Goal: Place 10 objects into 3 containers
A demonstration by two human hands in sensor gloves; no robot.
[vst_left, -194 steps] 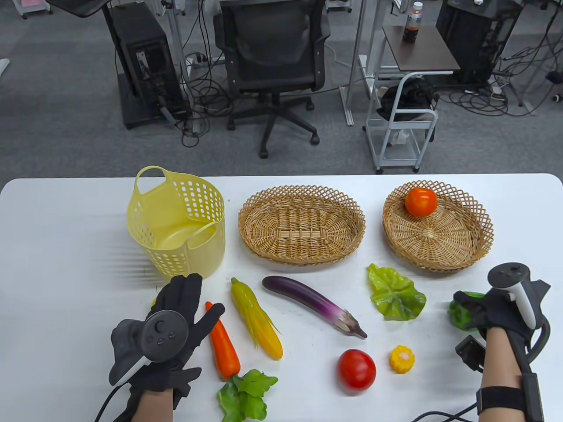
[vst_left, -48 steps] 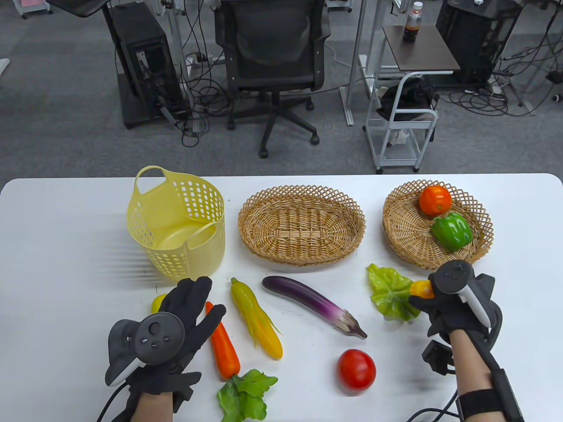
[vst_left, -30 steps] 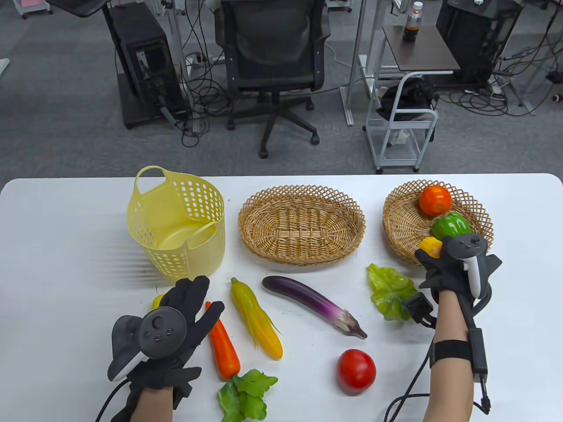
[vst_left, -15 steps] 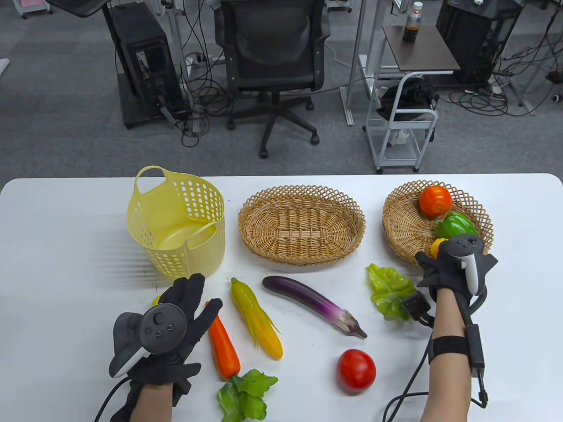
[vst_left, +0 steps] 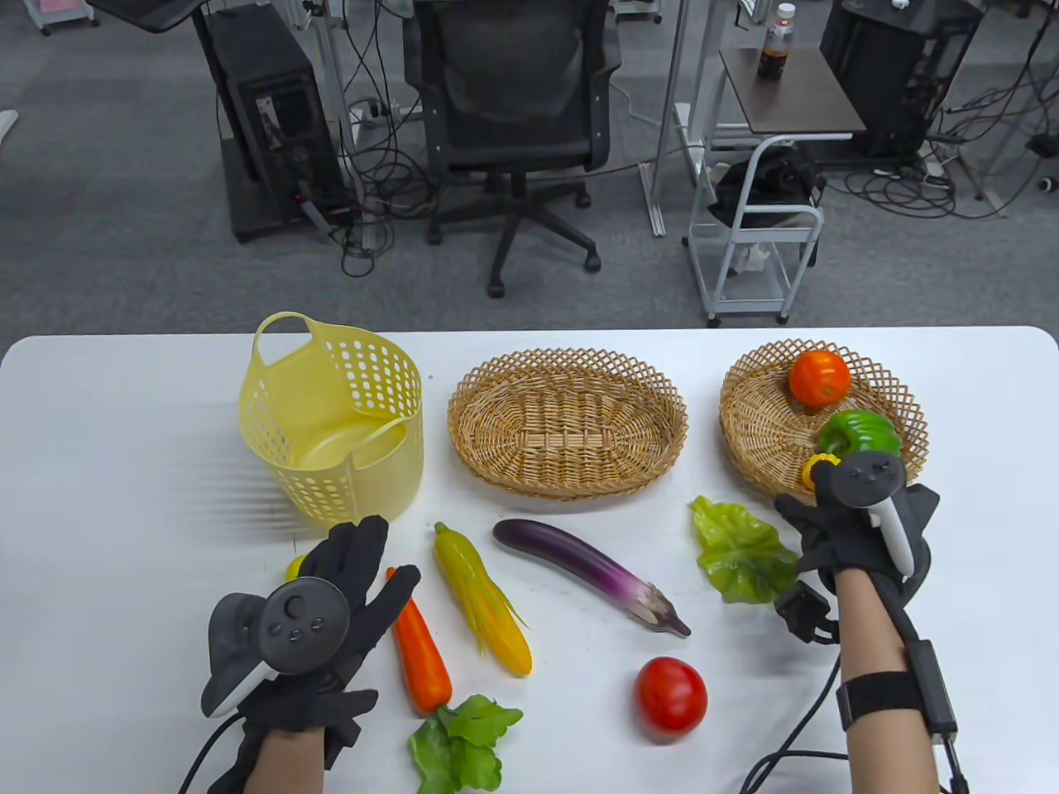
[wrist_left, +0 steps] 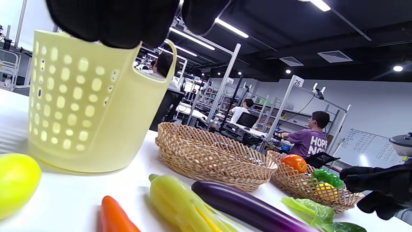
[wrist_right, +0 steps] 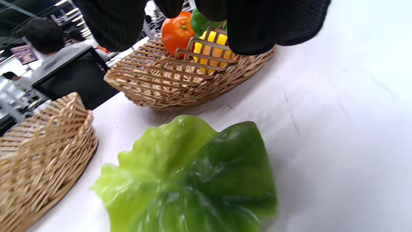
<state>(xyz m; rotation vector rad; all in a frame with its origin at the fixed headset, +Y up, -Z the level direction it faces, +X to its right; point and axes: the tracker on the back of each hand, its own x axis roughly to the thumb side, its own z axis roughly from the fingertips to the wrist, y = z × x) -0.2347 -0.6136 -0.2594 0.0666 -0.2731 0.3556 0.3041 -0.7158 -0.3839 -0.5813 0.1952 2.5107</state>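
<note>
The round wicker basket (vst_left: 761, 430) at the back right holds a tomato (vst_left: 818, 378), a green pepper (vst_left: 856, 430) and a small yellow corn piece (vst_left: 813, 468) just inside its front rim. The corn piece also shows behind the rim in the right wrist view (wrist_right: 209, 48). My right hand (vst_left: 815, 517) is empty, fingers loose, just in front of that basket and above a lettuce leaf (vst_left: 739, 550). My left hand (vst_left: 364, 571) lies open and flat at the front left, over a yellow lemon (wrist_left: 17, 183) and beside a carrot (vst_left: 418, 645).
A yellow plastic basket (vst_left: 331, 422) and an oval wicker basket (vst_left: 567, 422) stand empty at the back. A corn cob (vst_left: 484, 600), an eggplant (vst_left: 587, 571), a red tomato (vst_left: 671, 696) and a second lettuce piece (vst_left: 459, 740) lie on the front of the table.
My right hand carried the corn piece to the round basket, let it go inside the front rim and drew back toward me. The left hand has barely moved.
</note>
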